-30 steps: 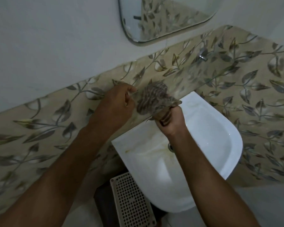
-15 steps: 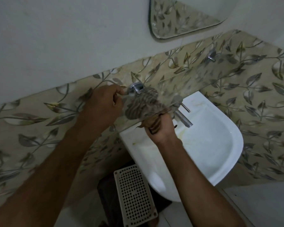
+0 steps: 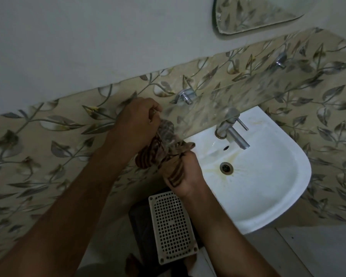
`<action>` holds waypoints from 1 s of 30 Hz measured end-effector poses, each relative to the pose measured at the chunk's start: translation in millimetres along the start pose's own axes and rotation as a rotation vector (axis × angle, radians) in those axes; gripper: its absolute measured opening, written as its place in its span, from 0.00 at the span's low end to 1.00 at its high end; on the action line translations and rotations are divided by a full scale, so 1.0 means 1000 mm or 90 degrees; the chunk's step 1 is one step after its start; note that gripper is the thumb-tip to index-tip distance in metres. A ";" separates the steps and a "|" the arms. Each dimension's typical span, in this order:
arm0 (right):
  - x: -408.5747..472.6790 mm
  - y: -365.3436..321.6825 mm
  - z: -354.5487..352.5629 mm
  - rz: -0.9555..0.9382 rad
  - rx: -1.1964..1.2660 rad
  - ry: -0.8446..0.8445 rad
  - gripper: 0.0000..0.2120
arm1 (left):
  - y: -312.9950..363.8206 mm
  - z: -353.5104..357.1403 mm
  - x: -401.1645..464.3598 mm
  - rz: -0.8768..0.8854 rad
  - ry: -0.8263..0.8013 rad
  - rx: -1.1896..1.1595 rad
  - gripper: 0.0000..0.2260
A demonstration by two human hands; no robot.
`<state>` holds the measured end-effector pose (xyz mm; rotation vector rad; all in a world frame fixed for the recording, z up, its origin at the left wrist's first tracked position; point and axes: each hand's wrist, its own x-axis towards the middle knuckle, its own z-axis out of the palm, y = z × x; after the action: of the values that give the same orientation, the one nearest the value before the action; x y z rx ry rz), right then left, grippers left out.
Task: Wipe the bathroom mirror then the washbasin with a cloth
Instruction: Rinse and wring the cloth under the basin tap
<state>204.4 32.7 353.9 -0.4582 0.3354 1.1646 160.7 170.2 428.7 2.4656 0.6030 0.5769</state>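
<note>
i saw both hands lowered from the shelf: left hand [image 3: 136, 124] and right hand [image 3: 183, 174] gripped the bunched cloth [image 3: 164, 144] between them, washbasin [image 3: 268, 186] just beside the right; basin wiping seemed next.

I have one view only, from a wide-angle camera on the person's head. It looks forward and steeply down, tilted, close over both forearms. The washbasin [image 3: 268, 186] sits lower right, the mirror [image 3: 248, 15] is cut off by the top edge, and a perforated crate [image 3: 172, 226] lies below.
</note>
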 end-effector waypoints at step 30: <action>-0.064 0.006 -0.010 -0.025 -0.113 0.000 0.18 | -0.008 -0.008 -0.026 -0.029 0.033 -0.063 0.08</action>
<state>175.4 -21.1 374.9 -0.6170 0.2224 1.1601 133.4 166.5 423.3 2.3452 0.6337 0.6385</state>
